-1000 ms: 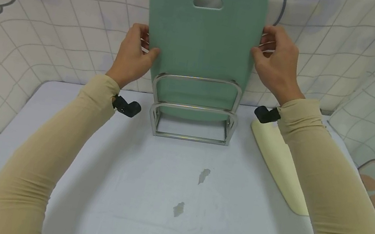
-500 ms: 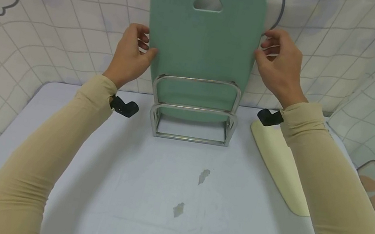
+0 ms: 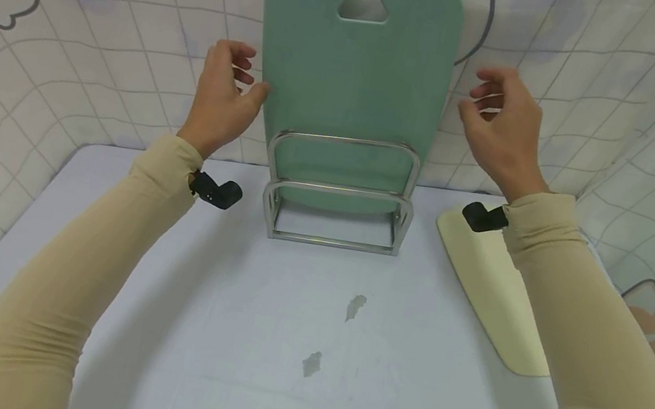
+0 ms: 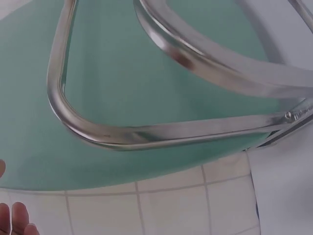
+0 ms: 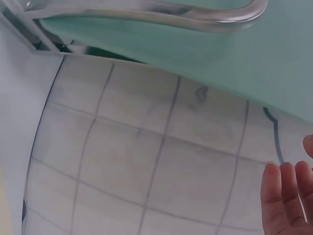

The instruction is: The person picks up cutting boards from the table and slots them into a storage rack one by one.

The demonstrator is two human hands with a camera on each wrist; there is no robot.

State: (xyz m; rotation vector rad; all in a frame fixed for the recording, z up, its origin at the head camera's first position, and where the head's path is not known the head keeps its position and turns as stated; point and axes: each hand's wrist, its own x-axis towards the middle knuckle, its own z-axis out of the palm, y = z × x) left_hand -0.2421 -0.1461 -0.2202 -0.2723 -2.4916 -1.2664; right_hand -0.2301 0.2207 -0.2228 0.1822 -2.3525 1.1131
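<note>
A green cutting board (image 3: pixel 354 70) with a triangular hole near its top stands upright in a silver metal rack (image 3: pixel 330 242). My left hand (image 3: pixel 223 95) is at the board's left edge, the thumb tip at or very near it. Its fingers (image 4: pixel 19 218) are loosely bent and off the board in the left wrist view. To the right of the board, apart from it, my right hand (image 3: pixel 505 130) hangs with relaxed fingers (image 5: pixel 288 196) and nothing in them.
A pale yellow flat board (image 3: pixel 492 292) lies on the white table (image 3: pixel 195 357) under my right forearm. Two grey patches mark the tabletop. Behind the rack hangs a checked cloth (image 3: pixel 156 21) with cartoon drawings.
My right hand has let go of the cutting board and moved away to the right. The left fingers have loosened and shifted slightly left. The board has dropped a little lower in view.
</note>
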